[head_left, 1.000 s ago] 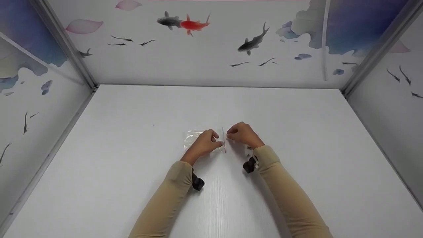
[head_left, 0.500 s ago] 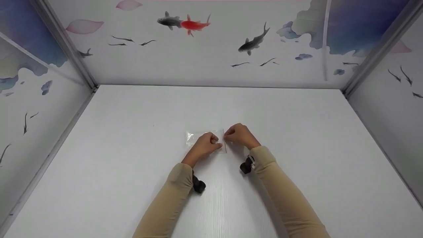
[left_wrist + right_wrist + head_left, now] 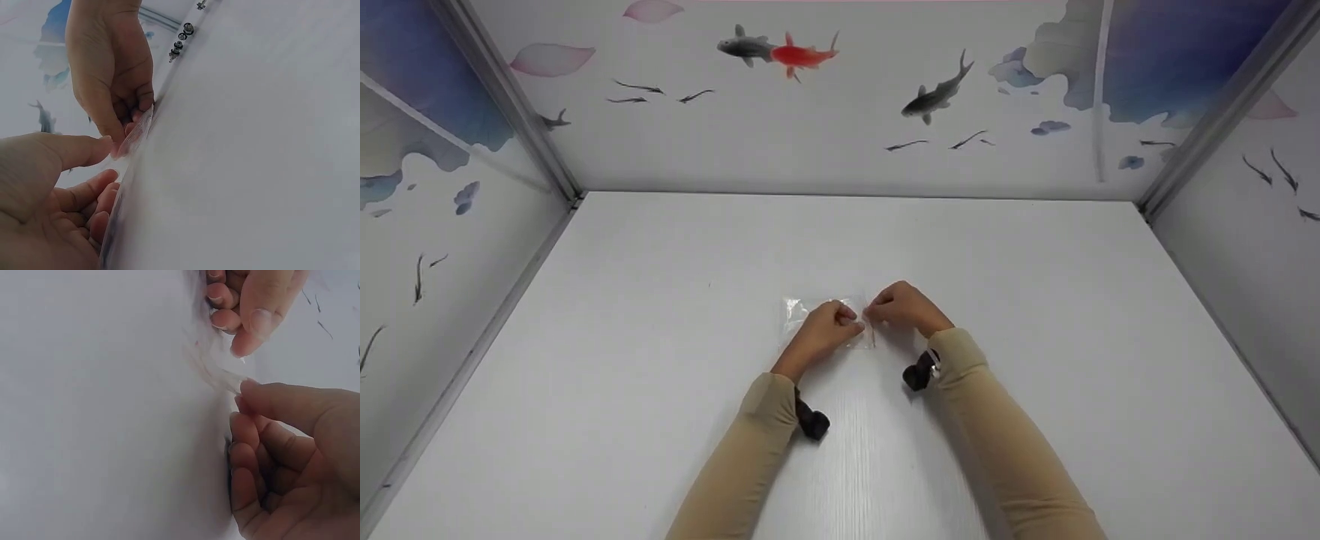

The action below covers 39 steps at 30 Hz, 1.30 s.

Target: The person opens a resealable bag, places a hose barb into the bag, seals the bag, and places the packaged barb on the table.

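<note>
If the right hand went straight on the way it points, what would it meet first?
Besides the plastic bag the right hand pinches, probably the left hand, just ahead in the head view; relative heights are hard to judge.

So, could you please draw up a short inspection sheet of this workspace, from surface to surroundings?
Surface: white table, fine streaks.
Job's things: clear plastic bag on the table.
Clutter: small metallic parts on the table, seen in the left wrist view; exact kind unclear.
Hands: right hand pinches the bag's edge; left hand lies over the bag, thumb and forefinger apart.
Cables: nothing seen.
Surroundings: pale walls with printed fish; metal corner posts.
</note>
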Motion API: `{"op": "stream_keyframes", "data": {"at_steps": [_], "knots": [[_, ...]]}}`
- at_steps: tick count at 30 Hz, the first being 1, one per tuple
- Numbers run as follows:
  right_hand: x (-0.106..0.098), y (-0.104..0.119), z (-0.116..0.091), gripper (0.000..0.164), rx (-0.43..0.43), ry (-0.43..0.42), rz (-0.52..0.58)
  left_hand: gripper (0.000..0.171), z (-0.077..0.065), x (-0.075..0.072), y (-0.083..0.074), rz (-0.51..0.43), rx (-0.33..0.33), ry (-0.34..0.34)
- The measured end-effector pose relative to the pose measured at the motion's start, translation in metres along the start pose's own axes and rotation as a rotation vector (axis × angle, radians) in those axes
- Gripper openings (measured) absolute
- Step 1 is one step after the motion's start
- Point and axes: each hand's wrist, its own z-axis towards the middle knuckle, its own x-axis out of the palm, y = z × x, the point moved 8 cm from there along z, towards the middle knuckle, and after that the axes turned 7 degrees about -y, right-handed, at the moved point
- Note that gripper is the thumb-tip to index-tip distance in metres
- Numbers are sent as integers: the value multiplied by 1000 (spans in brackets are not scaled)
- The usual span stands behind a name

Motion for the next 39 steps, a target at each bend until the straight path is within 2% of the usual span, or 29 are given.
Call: {"op": "stream_keyframes", "data": {"at_steps": [4,10,19,23,30,39], "knots": [[2,-1,-2,22,15,40,71,28,-1,1,2,-18,-13,2],[7,1,-2,21,-44,102,145,31,0,4,5,-15,-23,-16],[5,2,-3,14,-46,88,203,23,0,5,2,-26,-9,-50],[5,0,-4,15,-33,61,182,20,-1,5,-1,1,10,-66],[5,-1,-2,17,-21,52,160,18,-1,3,-4,45,4,-84],[5,-2,-1,18,-35,47,157,17,1,4,-2,52,-16,-68]]}}
